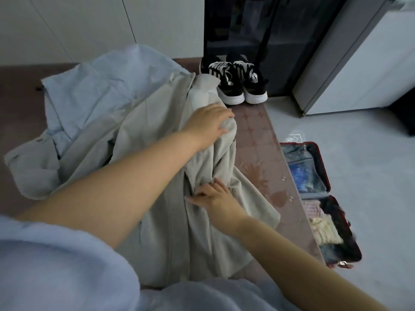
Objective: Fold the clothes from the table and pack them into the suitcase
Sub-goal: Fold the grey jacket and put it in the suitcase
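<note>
The left hand [207,123] is reaching across the table [258,135] and lying on a bunched ridge of the grey garment [157,187], fingers curved over the cloth. The blur is hiding whether they are gripping it or only pressing on it. The right hand [213,196] is working nearer the body, its fingers curled into a fold of the same garment and pinching it, with the thumb stretched out to the left along the fabric.

The grey garment is sprawling over the middle of the table, rumpled and partly raised between the two hands, with one side trailing toward the near edge. The blue garment [94,86] is lying crumpled at the far left, partly under the grey one.

The suitcase [323,167] is lying open on the floor [370,176] just beside the table's right edge. Its far half is showing blue contents under a cover, and its near half is holding cream clothes [325,230] and dark ones.

A pair of black and white sneakers [233,84] is standing at the table's far end, touching the grey garment's far tip.
</note>
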Available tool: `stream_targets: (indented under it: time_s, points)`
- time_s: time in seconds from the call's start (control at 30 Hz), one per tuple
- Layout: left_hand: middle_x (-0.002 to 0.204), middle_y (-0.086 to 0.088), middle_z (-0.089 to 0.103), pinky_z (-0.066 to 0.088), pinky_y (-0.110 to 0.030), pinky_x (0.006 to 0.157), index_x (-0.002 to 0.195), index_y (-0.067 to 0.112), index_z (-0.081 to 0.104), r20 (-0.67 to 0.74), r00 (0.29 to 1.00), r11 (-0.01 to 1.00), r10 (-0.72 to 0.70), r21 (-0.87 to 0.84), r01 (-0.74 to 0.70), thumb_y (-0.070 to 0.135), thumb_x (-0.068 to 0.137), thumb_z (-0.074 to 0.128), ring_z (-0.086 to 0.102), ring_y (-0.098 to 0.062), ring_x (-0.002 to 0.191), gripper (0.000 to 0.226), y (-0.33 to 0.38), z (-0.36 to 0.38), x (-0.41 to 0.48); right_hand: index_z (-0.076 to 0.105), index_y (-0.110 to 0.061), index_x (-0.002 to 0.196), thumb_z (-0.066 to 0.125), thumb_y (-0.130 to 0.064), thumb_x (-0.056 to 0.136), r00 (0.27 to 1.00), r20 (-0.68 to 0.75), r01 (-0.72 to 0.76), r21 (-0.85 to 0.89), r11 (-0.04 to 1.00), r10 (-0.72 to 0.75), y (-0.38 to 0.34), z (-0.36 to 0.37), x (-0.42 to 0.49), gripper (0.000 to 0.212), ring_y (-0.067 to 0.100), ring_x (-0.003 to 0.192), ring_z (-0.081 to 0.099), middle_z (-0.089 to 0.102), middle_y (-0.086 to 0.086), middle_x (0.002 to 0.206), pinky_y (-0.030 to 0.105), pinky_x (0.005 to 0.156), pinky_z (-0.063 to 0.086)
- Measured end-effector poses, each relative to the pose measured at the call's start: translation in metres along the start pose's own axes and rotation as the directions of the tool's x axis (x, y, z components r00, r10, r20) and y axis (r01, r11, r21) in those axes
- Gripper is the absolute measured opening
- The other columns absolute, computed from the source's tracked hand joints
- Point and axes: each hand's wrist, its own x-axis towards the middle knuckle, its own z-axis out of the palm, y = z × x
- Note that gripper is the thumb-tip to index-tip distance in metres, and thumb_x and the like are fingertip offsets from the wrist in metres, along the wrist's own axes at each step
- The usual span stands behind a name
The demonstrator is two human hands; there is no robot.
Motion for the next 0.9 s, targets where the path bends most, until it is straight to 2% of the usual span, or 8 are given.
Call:
stream_targets:
  time_s: [0.07, 0.13, 0.27, 0.43, 0.53, 0.73, 0.83, 0.9]
  points:
    - [0.146, -0.003, 0.038, 0.029, -0.033, 0.108, 0.138, 0.016, 0.04, 0.208, 0.969, 0.99, -0.134, 0.057, 0.125, 0.018, 0.092, 0.053, 0.035, -0.023, 0.134, 0.048, 0.006, 0.023, 0.015, 0.074, -0.02, 0.095, 0.035, -0.012, 0.073, 0.997, 0.071, -0.027, 0.13, 0.991, 0.018, -0.006, 0.005, -0.002, 0.045, 0.019, 0.091, 0.056, 0.066, -0.001, 0.091, 0.048, 0.101, 0.038]
    - [0.142, -0.009, 0.04, 0.037, -0.039, 0.103, 0.139, 0.015, 0.036, 0.285, 0.906, 0.948, -0.313, 0.156, 0.278, 0.021, 0.092, 0.054, 0.043, -0.03, 0.127, 0.051, -0.004, 0.045, 0.015, 0.071, -0.01, 0.094, 0.042, -0.01, 0.083, 0.97, 0.108, -0.244, 0.397, 0.885, 0.219, -0.003, -0.009, -0.001, 0.031, 0.022, 0.087, 0.062, 0.066, 0.005, 0.093, 0.038, 0.092, 0.048]
    - [0.114, -0.01, 0.062, 0.04, -0.029, 0.079, 0.104, 0.016, 0.061, 0.114, 0.873, 0.88, -0.475, 0.07, 0.47, 0.012, 0.09, 0.054, 0.057, -0.027, 0.101, 0.016, -0.03, 0.054, 0.008, 0.064, -0.012, 0.099, 0.057, -0.019, 0.09, 0.715, 0.032, -0.618, 0.498, 0.608, 0.699, 0.039, -0.047, 0.012, 0.013, 0.007, 0.073, 0.058, 0.059, 0.002, 0.098, 0.026, 0.07, 0.047]
    - [0.082, -0.001, 0.064, 0.045, -0.029, 0.075, 0.081, 0.015, 0.063, -0.03, 0.888, 0.857, -0.458, -0.281, 0.432, 0.024, 0.088, 0.06, 0.06, -0.021, 0.084, 0.012, -0.026, 0.034, 0.002, 0.042, -0.007, 0.128, 0.062, -0.035, 0.085, 0.461, 0.263, -0.852, 0.398, 0.34, 0.848, 0.079, -0.046, 0.055, 0.055, 0.027, 0.109, 0.055, 0.053, 0.009, 0.123, 0.036, 0.085, 0.046]
    - [0.072, 0.004, 0.055, 0.041, -0.026, 0.071, 0.074, 0.018, 0.053, -0.16, 0.824, 0.795, -0.543, -0.413, 0.444, 0.023, 0.09, 0.054, 0.054, -0.019, 0.079, 0.016, -0.028, 0.009, 0.002, 0.055, -0.008, 0.122, 0.053, -0.015, 0.087, 0.477, 0.211, -0.858, 0.321, 0.401, 0.853, 0.09, -0.046, 0.063, 0.035, 0.031, 0.103, 0.06, 0.064, 0.012, 0.112, 0.031, 0.079, 0.048]
    - [0.084, -0.009, 0.06, 0.048, -0.036, 0.081, 0.063, 0.023, 0.038, -0.354, 0.506, 0.572, -0.786, -0.727, 0.38, 0.015, 0.085, 0.049, 0.057, -0.028, 0.087, 0.026, -0.057, -0.047, 0.013, 0.042, -0.022, 0.128, 0.046, -0.002, 0.089, 0.415, -0.272, -0.532, 0.702, 0.474, 0.868, 0.082, -0.125, 0.032, 0.044, 0.005, 0.071, 0.055, 0.054, -0.011, 0.086, 0.013, 0.058, 0.045]
    - [0.08, -0.003, 0.056, 0.052, -0.04, 0.083, 0.069, 0.021, 0.042, -0.31, 0.542, 0.52, -0.781, -0.803, 0.291, 0.019, 0.084, 0.048, 0.06, -0.031, 0.09, 0.016, -0.05, -0.043, 0.022, 0.036, -0.021, 0.127, 0.045, -0.002, 0.09, 0.331, -0.327, -0.472, 0.755, 0.455, 0.885, 0.077, -0.136, 0.003, 0.043, -0.005, 0.061, 0.053, 0.051, -0.004, 0.085, 0.005, 0.054, 0.041]
    - [0.091, -0.003, 0.055, 0.048, -0.032, 0.085, 0.086, 0.016, 0.046, -0.245, 0.679, 0.557, -0.692, -0.78, 0.286, 0.02, 0.092, 0.047, 0.057, -0.025, 0.092, 0.007, -0.032, -0.029, 0.024, 0.035, -0.019, 0.117, 0.043, 0.0, 0.09, 0.295, -0.274, -0.541, 0.742, 0.396, 0.915, 0.079, -0.123, -0.014, 0.034, -0.005, 0.063, 0.053, 0.057, 0.006, 0.096, 0.007, 0.054, 0.041]
